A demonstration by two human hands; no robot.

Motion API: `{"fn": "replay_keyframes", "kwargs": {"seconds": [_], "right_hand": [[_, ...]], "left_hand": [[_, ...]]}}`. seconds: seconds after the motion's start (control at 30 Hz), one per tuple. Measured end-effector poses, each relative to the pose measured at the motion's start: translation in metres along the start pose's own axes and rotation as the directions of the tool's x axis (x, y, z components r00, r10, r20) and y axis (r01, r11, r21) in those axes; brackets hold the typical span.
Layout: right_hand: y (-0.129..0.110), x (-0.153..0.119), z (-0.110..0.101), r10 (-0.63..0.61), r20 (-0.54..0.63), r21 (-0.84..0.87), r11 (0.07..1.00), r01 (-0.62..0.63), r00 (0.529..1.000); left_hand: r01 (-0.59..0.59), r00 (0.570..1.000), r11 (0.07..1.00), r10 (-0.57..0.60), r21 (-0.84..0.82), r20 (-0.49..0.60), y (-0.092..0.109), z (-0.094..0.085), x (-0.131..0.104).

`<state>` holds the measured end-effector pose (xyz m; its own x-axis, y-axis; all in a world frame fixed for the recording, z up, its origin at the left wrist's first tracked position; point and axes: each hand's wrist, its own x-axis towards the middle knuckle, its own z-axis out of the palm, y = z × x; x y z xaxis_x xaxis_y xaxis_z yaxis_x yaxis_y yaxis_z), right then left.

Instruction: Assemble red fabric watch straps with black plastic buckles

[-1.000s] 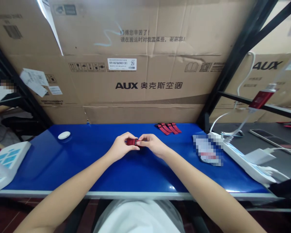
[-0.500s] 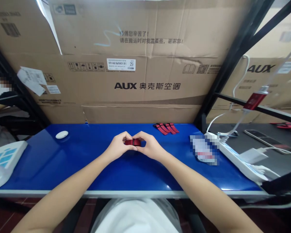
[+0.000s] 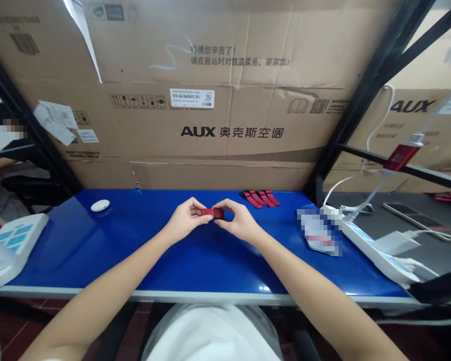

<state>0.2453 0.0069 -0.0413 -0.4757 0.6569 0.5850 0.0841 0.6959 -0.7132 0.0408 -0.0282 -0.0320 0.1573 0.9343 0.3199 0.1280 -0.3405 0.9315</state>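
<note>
L hand (image 3: 183, 220) pinches red strap (image 3: 206, 212), R hand (image 3: 241, 221) grips it by black buckle (image 3: 216, 214) at right, both near-closed, prob. to steady it.

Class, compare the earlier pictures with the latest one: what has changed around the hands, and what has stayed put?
The left hand, the right hand and the red strap between them have shifted slightly toward the cardboard and a little to the right. Nothing was picked up or let go; both hands still hold the strap. The other red straps and the white oval object stayed in place.
</note>
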Motion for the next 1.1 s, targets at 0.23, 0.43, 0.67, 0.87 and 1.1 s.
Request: {"fn": "replay_keyframes", "kwargs": {"seconds": [0.23, 0.43, 0.67, 0.87, 1.1], "right_hand": [[-0.002, 0.000, 0.004, 0.006, 0.012, 0.004, 1.000, -0.006, 1.000], [0.012, 0.003, -0.011, 0.035, 0.122, -0.238, 0.971, -0.005, 0.992], [0.048, 0.016, -0.003, 0.062, 0.237, -0.411, 0.911, 0.042, 0.969], [0.068, 0.012, 0.012, 0.193, 0.069, -0.547, 0.828, -0.125, 0.979], [0.051, -0.002, 0.013, 0.303, 0.221, -0.649, 0.755, -0.092, 0.927]], "left_hand": [[0.071, 0.997, 0.992, -0.073, -0.104, -0.009, 0.001, 0.004, 0.000], [0.208, 0.978, 0.977, -0.209, -0.038, -0.021, -0.009, -0.011, 0.005], [0.040, 0.956, 0.851, -0.185, 0.523, 0.228, -0.018, -0.026, 0.002], [-0.304, 0.937, 0.609, 0.054, 0.733, 0.344, -0.037, -0.028, 0.003], [-0.280, 0.958, 0.516, 0.095, 0.809, 0.271, -0.055, -0.015, 0.010]]}}
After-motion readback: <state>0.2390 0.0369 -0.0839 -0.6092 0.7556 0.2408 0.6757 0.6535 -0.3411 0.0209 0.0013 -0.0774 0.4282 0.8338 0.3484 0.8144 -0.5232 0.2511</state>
